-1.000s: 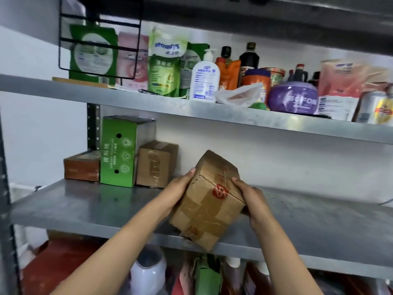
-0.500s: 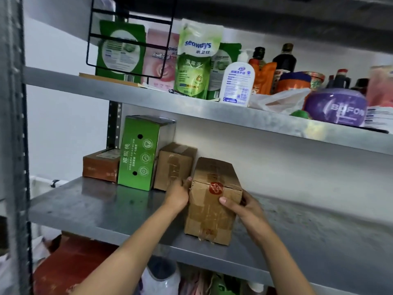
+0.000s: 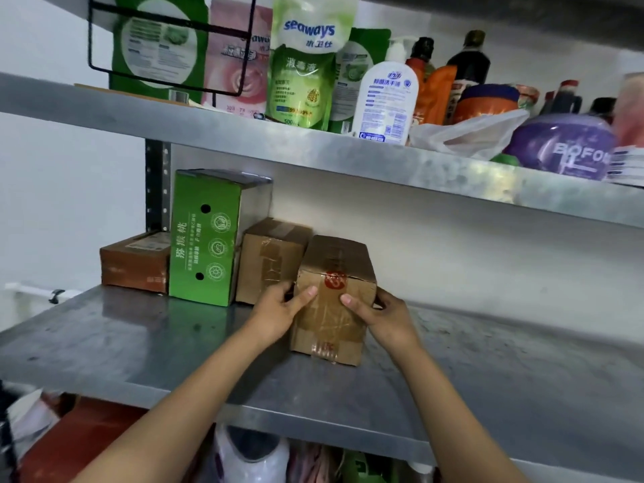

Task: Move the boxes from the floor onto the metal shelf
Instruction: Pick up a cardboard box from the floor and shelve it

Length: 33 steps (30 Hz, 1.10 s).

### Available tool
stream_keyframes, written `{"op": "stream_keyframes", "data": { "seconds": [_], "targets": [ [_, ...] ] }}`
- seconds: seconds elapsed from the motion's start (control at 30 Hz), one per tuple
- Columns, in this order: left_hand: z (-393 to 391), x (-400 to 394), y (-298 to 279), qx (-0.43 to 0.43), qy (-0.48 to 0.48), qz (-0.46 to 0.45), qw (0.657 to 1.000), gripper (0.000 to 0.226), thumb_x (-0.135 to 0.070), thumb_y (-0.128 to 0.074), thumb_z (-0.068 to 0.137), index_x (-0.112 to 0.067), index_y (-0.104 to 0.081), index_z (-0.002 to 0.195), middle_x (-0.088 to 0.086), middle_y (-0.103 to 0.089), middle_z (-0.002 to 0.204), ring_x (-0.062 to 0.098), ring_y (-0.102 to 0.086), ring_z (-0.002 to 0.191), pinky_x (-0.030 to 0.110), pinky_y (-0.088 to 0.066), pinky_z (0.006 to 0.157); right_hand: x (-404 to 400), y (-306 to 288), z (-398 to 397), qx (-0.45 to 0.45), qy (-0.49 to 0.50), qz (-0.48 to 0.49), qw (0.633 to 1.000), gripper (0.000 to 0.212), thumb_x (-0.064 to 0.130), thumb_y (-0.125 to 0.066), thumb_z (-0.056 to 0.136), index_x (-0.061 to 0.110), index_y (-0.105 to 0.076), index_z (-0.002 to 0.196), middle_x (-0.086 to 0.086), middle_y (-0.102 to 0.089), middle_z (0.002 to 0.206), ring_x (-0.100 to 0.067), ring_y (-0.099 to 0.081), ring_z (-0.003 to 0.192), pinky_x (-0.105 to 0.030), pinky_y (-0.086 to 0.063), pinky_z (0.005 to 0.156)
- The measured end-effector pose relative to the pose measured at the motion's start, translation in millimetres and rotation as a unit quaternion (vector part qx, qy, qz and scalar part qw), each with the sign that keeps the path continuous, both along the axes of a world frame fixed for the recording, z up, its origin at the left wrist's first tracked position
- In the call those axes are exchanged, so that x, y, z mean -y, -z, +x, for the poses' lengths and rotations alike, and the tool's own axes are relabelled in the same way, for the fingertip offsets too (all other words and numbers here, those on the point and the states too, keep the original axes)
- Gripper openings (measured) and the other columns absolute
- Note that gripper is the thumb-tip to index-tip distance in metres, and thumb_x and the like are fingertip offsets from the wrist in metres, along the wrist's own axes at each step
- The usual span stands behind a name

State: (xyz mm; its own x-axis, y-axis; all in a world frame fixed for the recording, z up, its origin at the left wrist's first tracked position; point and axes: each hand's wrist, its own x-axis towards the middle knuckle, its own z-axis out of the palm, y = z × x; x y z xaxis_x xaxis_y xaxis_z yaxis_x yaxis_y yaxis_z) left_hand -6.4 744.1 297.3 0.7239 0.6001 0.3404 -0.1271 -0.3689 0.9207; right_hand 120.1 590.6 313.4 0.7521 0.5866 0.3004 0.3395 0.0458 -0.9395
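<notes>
While both hands clasp it, the taped brown cardboard box (image 3: 334,301) stands upright on the grey metal shelf (image 3: 139,343).

From the left: a low reddish-brown carton (image 3: 134,263), a tall green printed carton (image 3: 204,238) and a plain brown cardboard carton (image 3: 270,259) line the back wall. The left hand (image 3: 278,310) presses the held box's left side, thumb on the front; the right hand (image 3: 380,315) wraps its right edge. The box's long axis runs front to back, so the 2 hands likely push it straight rearward, level with the 3 cartons.

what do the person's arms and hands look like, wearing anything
Both forearms are bare as far as the frame shows, no sleeves in view. The left hand and right hand wear no gloves, and no rings, watch or bracelets show. Fingernails look short and unpainted.
</notes>
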Motion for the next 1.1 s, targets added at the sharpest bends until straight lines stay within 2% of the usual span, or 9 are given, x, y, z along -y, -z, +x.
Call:
{"op": "stream_keyframes", "data": {
  "seconds": [0.1, 0.23, 0.33, 0.47, 0.53, 0.67, 0.8, 0.97, 1.1],
  "targets": [
    [7.6, -14.2, 3.9, -0.006, -0.053, 0.037, 0.998, 0.047, -0.050, -0.070, 0.078, -0.013, -0.069, 0.107, -0.004, -0.073, 0.102, 0.010, -0.068, 0.096, 0.035, -0.054, 0.089, -11.4, 2.6, 11.5, -0.003, -0.008, -0.012, 1.000, 0.058, 0.043, -0.086, 0.066, 0.022, -0.067, 0.117, 0.008, -0.071, 0.106, -0.004, -0.068, 0.093, -0.019, -0.057, 0.073],
    [23.7, -29.9, 9.3, -0.029, -0.071, 0.063, 0.995, 0.025, -0.029, -0.072, 0.082, -0.017, -0.071, 0.103, -0.003, -0.073, 0.101, 0.013, -0.068, 0.096, 0.043, -0.054, 0.089, -27.9, 7.8, 25.9, -0.013, -0.004, 0.007, 1.000, 0.042, 0.033, -0.084, 0.072, 0.021, -0.066, 0.108, 0.008, -0.071, 0.100, -0.001, -0.068, 0.084, -0.015, -0.055, 0.064],
    [38.0, -32.9, 4.5, -0.048, -0.085, 0.112, 0.989, 0.022, -0.019, -0.067, 0.087, -0.018, -0.070, 0.110, -0.003, -0.072, 0.104, 0.013, -0.066, 0.098, 0.040, -0.053, 0.092, -39.8, 11.5, 37.5, -0.019, -0.002, 0.015, 1.000, 0.038, 0.029, -0.081, 0.077, 0.018, -0.065, 0.111, 0.006, -0.070, 0.098, 0.000, -0.067, 0.083, -0.011, -0.052, 0.060],
    [55.7, -40.0, -1.8, -0.097, -0.134, 0.143, 0.976, 0.026, -0.022, -0.063, 0.091, -0.016, -0.066, 0.116, 0.003, -0.069, 0.110, 0.020, -0.064, 0.102, 0.039, -0.051, 0.092, -53.8, 13.0, 52.8, 0.007, -0.024, 0.000, 1.000, 0.029, 0.027, -0.075, 0.084, 0.021, -0.065, 0.111, 0.015, -0.069, 0.094, 0.010, -0.067, 0.074, -0.007, -0.049, 0.060],
    [62.5, -44.1, -2.2, -0.121, -0.161, 0.142, 0.969, 0.025, -0.027, -0.061, 0.091, -0.016, -0.066, 0.113, 0.003, -0.069, 0.108, 0.021, -0.064, 0.099, 0.038, -0.051, 0.089, -60.2, 13.1, 60.3, 0.016, -0.027, -0.011, 0.999, 0.031, 0.029, -0.073, 0.085, 0.021, -0.065, 0.115, 0.015, -0.069, 0.095, 0.008, -0.066, 0.078, -0.007, -0.050, 0.061],
    [75.5, -52.8, -5.8, -0.183, -0.194, 0.187, 0.946, 0.027, -0.037, -0.063, 0.088, -0.011, -0.066, 0.095, 0.008, -0.068, 0.096, 0.024, -0.063, 0.087, 0.034, -0.051, 0.075, -75.3, 14.7, 78.2, 0.048, -0.009, -0.051, 0.997, 0.039, 0.041, -0.070, 0.086, 0.021, -0.066, 0.119, 0.005, -0.071, 0.108, -0.011, -0.068, 0.096, -0.025, -0.055, 0.081],
    [89.0, -59.8, -15.6, -0.261, -0.187, 0.228, 0.919, 0.034, -0.039, -0.066, 0.086, -0.009, -0.067, 0.103, 0.010, -0.068, 0.102, 0.027, -0.064, 0.094, 0.040, -0.054, 0.084, -87.5, 16.3, 94.5, 0.061, 0.001, -0.082, 0.995, 0.047, 0.050, -0.067, 0.085, 0.022, -0.064, 0.122, 0.004, -0.069, 0.112, -0.017, -0.066, 0.100, -0.034, -0.055, 0.088],
    [96.8, -59.8, -18.5, -0.298, -0.221, 0.308, 0.876, 0.036, -0.039, -0.061, 0.090, -0.006, -0.064, 0.106, 0.011, -0.066, 0.106, 0.027, -0.063, 0.098, 0.036, -0.052, 0.083, -91.6, 20.0, 101.8, 0.050, -0.004, -0.088, 0.995, 0.043, 0.052, -0.068, 0.084, 0.026, -0.065, 0.118, 0.005, -0.070, 0.111, -0.016, -0.067, 0.098, -0.036, -0.056, 0.090],
    [91.3, -53.6, -15.5, -0.297, -0.219, 0.342, 0.864, 0.034, -0.041, -0.055, 0.093, -0.010, -0.066, 0.102, 0.011, -0.066, 0.103, 0.026, -0.063, 0.095, 0.035, -0.051, 0.080, -88.2, 16.0, 98.1, 0.061, 0.002, -0.104, 0.993, 0.054, 0.055, -0.066, 0.084, 0.026, -0.057, 0.128, 0.007, -0.065, 0.120, -0.014, -0.062, 0.103, -0.037, -0.054, 0.094]
  ]
}}
